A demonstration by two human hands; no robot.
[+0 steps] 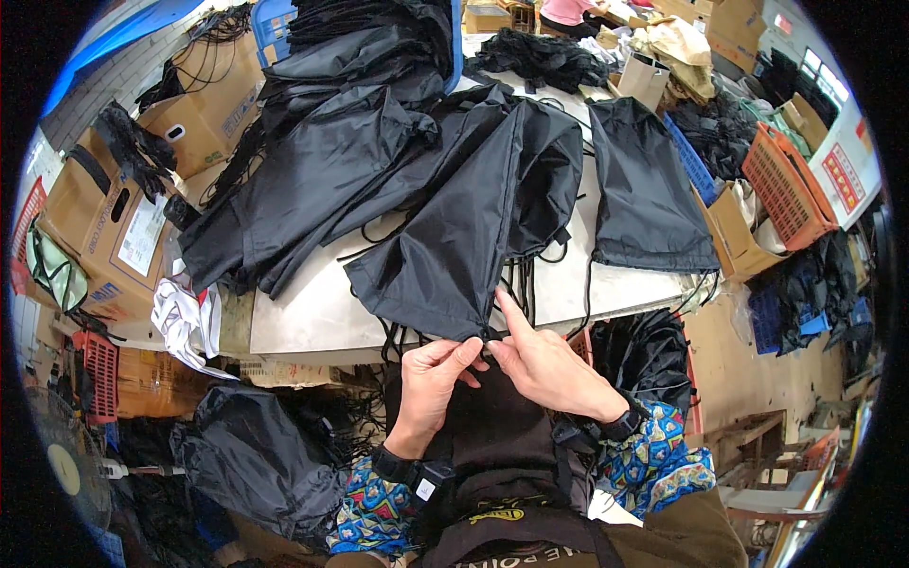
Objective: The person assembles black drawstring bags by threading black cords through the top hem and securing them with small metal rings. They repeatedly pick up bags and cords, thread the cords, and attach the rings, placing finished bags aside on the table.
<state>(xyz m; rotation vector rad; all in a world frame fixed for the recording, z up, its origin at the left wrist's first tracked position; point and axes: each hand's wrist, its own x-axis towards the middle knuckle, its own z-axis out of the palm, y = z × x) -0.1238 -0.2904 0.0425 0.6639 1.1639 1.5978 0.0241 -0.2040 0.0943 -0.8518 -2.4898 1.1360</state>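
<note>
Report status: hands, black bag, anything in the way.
Left hand, right hand at near corner of black bag. Bag spread over table. Loose cords close by; hands unobstructed.

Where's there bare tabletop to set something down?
The white table is mostly bare at its front-left corner, beside the piled bags, and between the held black bag and the right-hand bag. Around the blue crate, it's crowded.

On my right I see an orange basket (792, 186); on my left, a cardboard box (102, 237) and a fan (64, 470).
</note>
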